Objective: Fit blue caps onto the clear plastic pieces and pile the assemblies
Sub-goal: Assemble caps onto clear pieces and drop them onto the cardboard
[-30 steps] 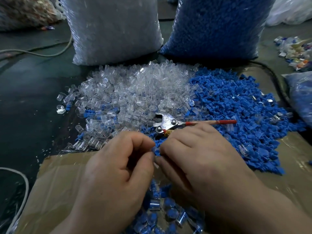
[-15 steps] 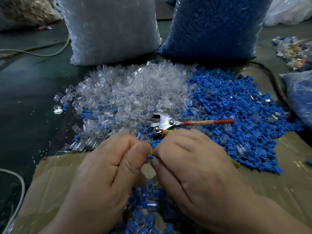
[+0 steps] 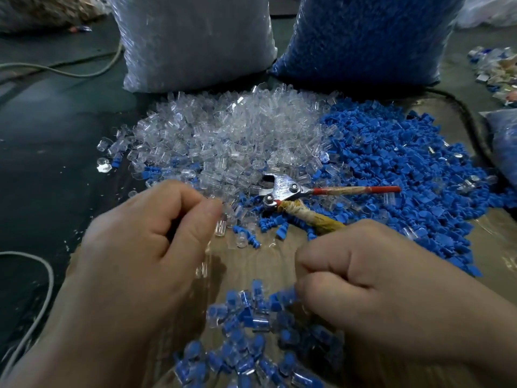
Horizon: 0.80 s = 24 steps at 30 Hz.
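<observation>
Blue caps lay heaped beside clear plastic pieces, touching, before a bag of clear pieces and a bag of blue caps. Assemblies were piled near the viewer on a cardboard sheet, whose bare middle separated them from the heaps. Left hand and right hand were curled and apart; whether either gripped a piece could not be told.

Dark floor: cardboard sheet, clear pieces pile, blue caps pile, pliers btwn; clear bag, blue bag behind.
</observation>
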Tool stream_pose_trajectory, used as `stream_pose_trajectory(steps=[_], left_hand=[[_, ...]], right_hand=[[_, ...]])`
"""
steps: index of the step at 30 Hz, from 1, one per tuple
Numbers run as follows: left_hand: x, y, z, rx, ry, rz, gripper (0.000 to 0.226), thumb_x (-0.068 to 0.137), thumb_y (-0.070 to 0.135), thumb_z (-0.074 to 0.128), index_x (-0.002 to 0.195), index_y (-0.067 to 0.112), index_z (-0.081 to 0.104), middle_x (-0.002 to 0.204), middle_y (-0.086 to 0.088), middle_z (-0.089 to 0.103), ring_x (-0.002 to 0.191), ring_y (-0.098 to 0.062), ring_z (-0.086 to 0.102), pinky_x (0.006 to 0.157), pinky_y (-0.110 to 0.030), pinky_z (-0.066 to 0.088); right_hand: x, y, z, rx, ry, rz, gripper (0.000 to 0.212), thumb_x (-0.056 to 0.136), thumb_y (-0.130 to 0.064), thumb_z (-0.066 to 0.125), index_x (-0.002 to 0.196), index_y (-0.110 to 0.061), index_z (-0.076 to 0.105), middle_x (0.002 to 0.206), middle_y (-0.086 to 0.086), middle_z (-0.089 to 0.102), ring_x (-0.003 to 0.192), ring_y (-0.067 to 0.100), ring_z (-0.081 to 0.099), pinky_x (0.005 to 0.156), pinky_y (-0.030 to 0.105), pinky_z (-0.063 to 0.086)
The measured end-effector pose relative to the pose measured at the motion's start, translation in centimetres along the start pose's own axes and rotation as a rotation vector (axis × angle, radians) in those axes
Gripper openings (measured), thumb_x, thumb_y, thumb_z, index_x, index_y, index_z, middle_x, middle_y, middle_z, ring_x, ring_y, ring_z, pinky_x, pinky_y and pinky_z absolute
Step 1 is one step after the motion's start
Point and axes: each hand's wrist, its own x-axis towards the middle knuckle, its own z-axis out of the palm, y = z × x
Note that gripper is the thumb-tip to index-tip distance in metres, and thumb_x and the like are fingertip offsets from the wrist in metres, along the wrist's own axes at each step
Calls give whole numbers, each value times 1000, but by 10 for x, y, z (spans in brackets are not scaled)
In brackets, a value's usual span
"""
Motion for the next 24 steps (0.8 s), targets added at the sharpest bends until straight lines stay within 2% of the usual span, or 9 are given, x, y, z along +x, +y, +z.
stream_pose_trajectory(steps=[2, 4, 7, 9, 11, 14, 16, 22, 24], left_hand=[[1, -6, 2, 84, -66, -36, 28, 90, 54, 53, 73, 34, 63, 72, 22, 65, 63, 2, 61, 35, -11, 36], [0, -13, 3, 224, -123, -27, 43, 87, 73, 40, 69, 39, 59, 55, 21, 60, 42, 1, 54, 39, -13, 31], [-4, -21, 7, 269, -160, -68, 59, 76, 95, 20, 76, 47, 54, 53, 27, 59, 40, 5, 51, 43, -22, 45], [-4, -25, 9, 357, -189, -46, 60, 70, 98, 12, 80, 50, 47, 56, 31, 59, 40, 6, 50, 43, -25, 48], [-4, -26, 10, 373, -220, -42, 54, 67, 98, 23, 81, 51, 46, 62, 32, 59, 45, 6, 51, 45, -27, 49], [-4, -21, 11, 375, -263, -30, 17, 73, 64, 54, 78, 48, 52, 56, 27, 58, 47, 9, 51, 42, -21, 45], [-3, -16, 11, 363, -277, -14, 11, 76, 54, 58, 72, 44, 53, 52, 28, 52, 46, 13, 47, 39, -12, 35], [-6, -29, 1, 360, -260, -109, 61, 64, 100, 15, 81, 53, 50, 58, 37, 57, 39, 4, 51, 43, -24, 49], [-7, -31, 0, 398, -307, -108, 61, 55, 104, 21, 83, 56, 45, 60, 39, 56, 38, 3, 50, 43, -25, 48]], right_hand=[[1, -2, -1, -61, -114, 11, 33, 75, -49, 38, 72, -19, 51, 62, 0, 50, 49, 11, 45, 45, 34, 43], [0, -1, -2, -131, -194, 17, 32, 78, -47, 42, 71, -18, 50, 60, 0, 48, 49, 12, 45, 46, 33, 43], [-1, -1, 0, -251, -191, 5, 33, 84, -48, 44, 71, -18, 49, 59, 0, 51, 51, 13, 48, 48, 29, 42], [1, -1, 0, -294, -151, 49, 37, 85, -52, 43, 69, -19, 51, 59, -1, 52, 52, 11, 50, 50, 30, 45], [3, 1, 1, -307, -101, 92, 40, 86, -55, 42, 68, -21, 52, 59, -4, 55, 52, 9, 52, 50, 29, 47], [4, 2, 5, -332, -27, 91, 39, 87, -61, 41, 70, -26, 48, 65, -9, 54, 56, 5, 51, 50, 22, 37], [5, 3, 9, -334, 7, 87, 35, 88, -62, 42, 76, -30, 46, 72, -14, 54, 63, 1, 50, 56, 24, 40], [13, 6, 18, -241, 88, 76, 36, 83, -67, 30, 101, -41, 45, 82, -21, 53, 73, -3, 50, 72, 31, 49], [17, 6, 21, -223, 115, 34, 35, 86, -65, 31, 115, -47, 37, 85, -21, 52, 76, 0, 51, 71, 34, 48]])
